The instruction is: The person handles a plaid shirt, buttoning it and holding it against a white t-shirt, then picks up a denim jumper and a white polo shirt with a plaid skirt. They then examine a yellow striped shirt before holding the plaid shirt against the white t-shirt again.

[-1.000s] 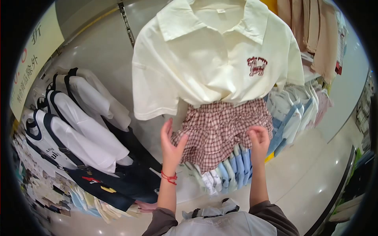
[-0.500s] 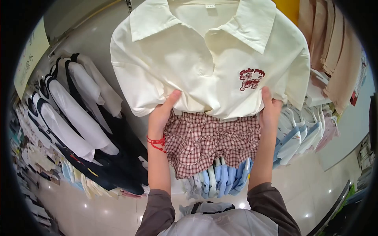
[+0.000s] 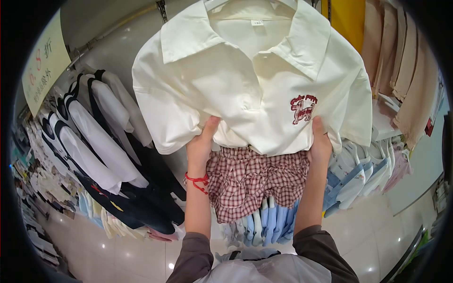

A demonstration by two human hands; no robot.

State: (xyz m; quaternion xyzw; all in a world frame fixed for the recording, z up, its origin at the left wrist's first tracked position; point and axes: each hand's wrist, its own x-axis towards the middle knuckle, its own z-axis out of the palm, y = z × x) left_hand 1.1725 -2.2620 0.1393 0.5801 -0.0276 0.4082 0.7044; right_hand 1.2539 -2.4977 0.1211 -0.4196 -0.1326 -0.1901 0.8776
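A cream collared shirt (image 3: 236, 94) with a red embroidered puppy on its chest hangs in front of me on a white hanger (image 3: 255, 4). Below its hem shows a red-and-white checked ruffled skirt (image 3: 255, 179). My left hand (image 3: 202, 141), with a red cord bracelet on the wrist, grips the lower left side of the shirt, thumb in front and fingers hidden behind the cloth. On the other side, my right hand (image 3: 321, 141) pinches the shirt's lower edge below the puppy, its fingers likewise mostly hidden.
White and navy garments (image 3: 99, 137) hang on the left under a yellow sign (image 3: 45, 66). Pinkish-beige clothes (image 3: 396, 61) hang at upper right, above white and blue outfits (image 3: 354, 174). Blue garments (image 3: 271, 224) hang below the skirt. A metal rail (image 3: 122, 23) runs at upper left.
The whole scene, with the shirt and both hands, sits lower in view, and the hanger now shows at the collar. Both hands keep their grip on the shirt's sides.
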